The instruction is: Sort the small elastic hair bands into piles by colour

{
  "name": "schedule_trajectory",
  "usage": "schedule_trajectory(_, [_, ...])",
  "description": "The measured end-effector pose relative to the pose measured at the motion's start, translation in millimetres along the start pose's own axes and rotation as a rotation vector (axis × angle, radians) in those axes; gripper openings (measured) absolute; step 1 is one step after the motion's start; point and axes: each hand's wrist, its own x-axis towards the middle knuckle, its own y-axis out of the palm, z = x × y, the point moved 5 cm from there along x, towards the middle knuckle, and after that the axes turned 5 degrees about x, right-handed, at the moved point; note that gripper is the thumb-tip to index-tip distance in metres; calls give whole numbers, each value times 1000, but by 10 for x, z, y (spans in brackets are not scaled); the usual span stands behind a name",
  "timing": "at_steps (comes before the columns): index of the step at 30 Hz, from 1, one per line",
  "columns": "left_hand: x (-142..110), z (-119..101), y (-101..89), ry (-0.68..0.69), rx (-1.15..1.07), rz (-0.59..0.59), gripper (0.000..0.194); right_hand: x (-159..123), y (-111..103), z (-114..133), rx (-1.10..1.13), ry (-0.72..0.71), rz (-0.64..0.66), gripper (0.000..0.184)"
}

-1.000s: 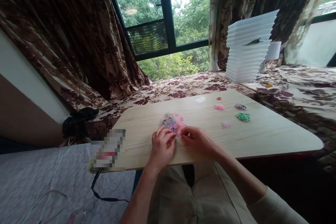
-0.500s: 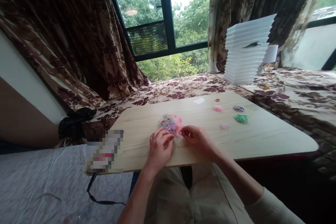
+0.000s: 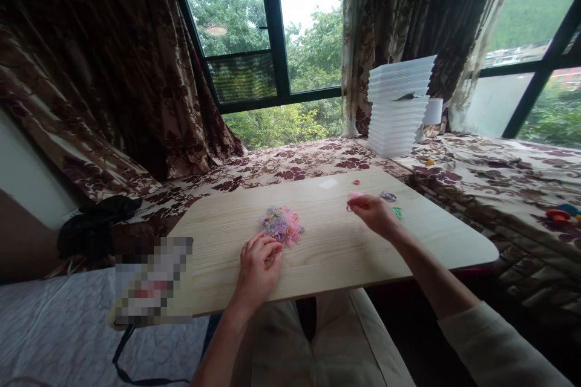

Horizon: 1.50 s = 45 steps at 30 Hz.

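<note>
**Left hand [image 3: 256, 269] at a pile of small coloured loops [image 3: 283, 225], right hand [image 3: 379, 216] across the desk [image 3: 336, 260]**

A seated person's bare hands are well apart over a pale wood-grain desk. The tangled pile, mostly pink, lilac and grey-blue, lies near the middle. The left hand's fingers curl loosely at its near edge; whether they grip a loop, I cannot tell. The right hand's thumb and fingertips come close together beside a small pink heap [image 3: 355, 195], with something thin at the tips, too small to make out. Near this hand lie an orange-red ring [image 3: 356, 182], a purple bundle [image 3: 388, 196] and a green bundle [image 3: 398, 212], partly hidden by the hand.
</note>
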Motion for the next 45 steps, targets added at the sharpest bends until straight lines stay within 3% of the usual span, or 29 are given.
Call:
schedule_trajectory(4, [-5,23,-7,-24,40,-50,14,252,-145,-210,-238,129,98,21])
schedule_trajectory(8, [-14,48,-22,-38,92,-106,14,361,-18,-189,-322,117,171,20])
schedule_trajectory(14, [-10,47,-31,-39,116,-117,14,358,160,-141,-377,85,229,16])
schedule_trajectory(22, [-6,74,-6,-53,86,-116,14,353,-39,-161,-403,76,209,26])
schedule_trajectory(25, [2,104,-18,-87,53,-143,13,272,-16,-90,-375,41,200,24])
schedule_trajectory(29, [29,146,-89,-157,48,-169,16,-17,220,210,-200,-107,123,25])
schedule_trajectory(33, [37,198,-182,-185,127,-133,21,-381,650,563,40,-273,196,25])
schedule_trajectory(36, [10,255,-238,-214,129,-112,18,-525,885,677,122,-284,237,25])
schedule_trajectory(45, [-6,236,-253,-251,58,-78,12,-592,926,712,95,-329,194,26])
